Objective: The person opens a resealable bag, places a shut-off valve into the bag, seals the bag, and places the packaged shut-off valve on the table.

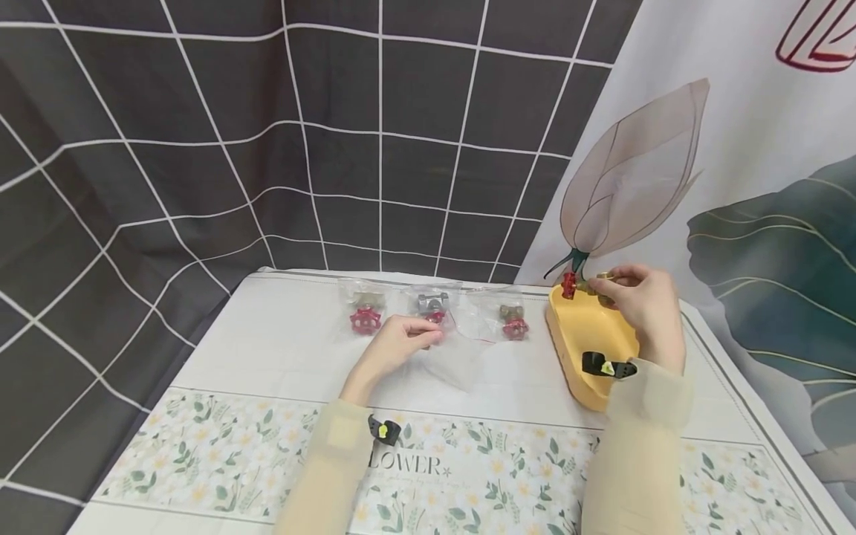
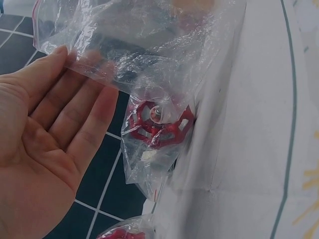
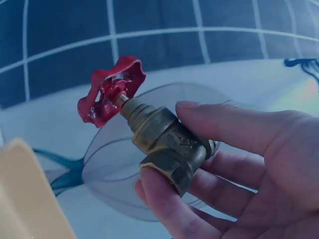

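Note:
My right hand (image 1: 643, 305) grips a brass gate valve (image 3: 164, 134) with a red handwheel (image 3: 107, 92), held up over the far end of a yellow tray (image 1: 564, 353). In the right wrist view, the thumb and fingers of that right hand (image 3: 249, 164) are round the brass body. With thumb and fingertips, my left hand (image 1: 394, 345) pinches the edge of a clear plastic bag (image 2: 149, 45). No valve shows inside the part of that bag near the fingers. Just beyond the left hand lies a bagged valve (image 1: 433, 303), partly hidden by it.
Another bagged valve with a red wheel (image 1: 365, 319) lies to the left, and one more bagged valve (image 1: 513, 325) lies between the left hand and the tray. A white cloth with a floral band (image 1: 227, 461) covers the table. Dark gridded fabric (image 1: 334, 171) hangs behind it.

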Demonstrator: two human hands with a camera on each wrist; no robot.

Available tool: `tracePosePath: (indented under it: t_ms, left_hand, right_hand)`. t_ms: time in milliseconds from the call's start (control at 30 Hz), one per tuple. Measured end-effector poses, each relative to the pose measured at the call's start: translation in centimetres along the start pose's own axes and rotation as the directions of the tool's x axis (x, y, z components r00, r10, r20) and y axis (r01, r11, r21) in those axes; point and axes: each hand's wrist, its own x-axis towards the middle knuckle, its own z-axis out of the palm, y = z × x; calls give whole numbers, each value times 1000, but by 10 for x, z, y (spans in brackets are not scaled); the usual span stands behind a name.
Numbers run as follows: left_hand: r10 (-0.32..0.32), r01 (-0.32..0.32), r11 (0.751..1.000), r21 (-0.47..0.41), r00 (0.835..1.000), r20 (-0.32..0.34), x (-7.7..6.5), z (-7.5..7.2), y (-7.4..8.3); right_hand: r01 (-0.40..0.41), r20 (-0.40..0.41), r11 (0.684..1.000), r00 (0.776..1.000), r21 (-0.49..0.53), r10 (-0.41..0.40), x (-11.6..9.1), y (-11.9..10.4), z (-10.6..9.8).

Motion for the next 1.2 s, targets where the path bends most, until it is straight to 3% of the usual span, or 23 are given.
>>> tracePosePath:
  t_ms: [233, 400, 533, 733, 1200]
  left_hand:
    - [-35, 35, 999, 15, 999, -18, -3, 2, -3]
    - [-64, 64, 998, 18, 998, -24, -3, 0, -3]
    - [-64, 65, 997, 31, 997, -38, -3, -2, -3]
    - [-50, 51, 998, 25, 998, -32, 0, -4, -3]
    - [-64, 64, 998, 12, 998, -22, 3, -3, 2]
  right_hand:
    - [99, -56, 986, 994, 135, -92, -28, -6, 10]
    - [164, -23, 972, 986, 170, -163, -35, -10, 23]
    - [192, 39, 968, 979, 162, -201, -33, -15, 36]
    - [233, 68, 964, 968, 131, -243, -32, -23, 47]
    - [391, 118, 918, 911, 59, -395, -43, -48, 62]
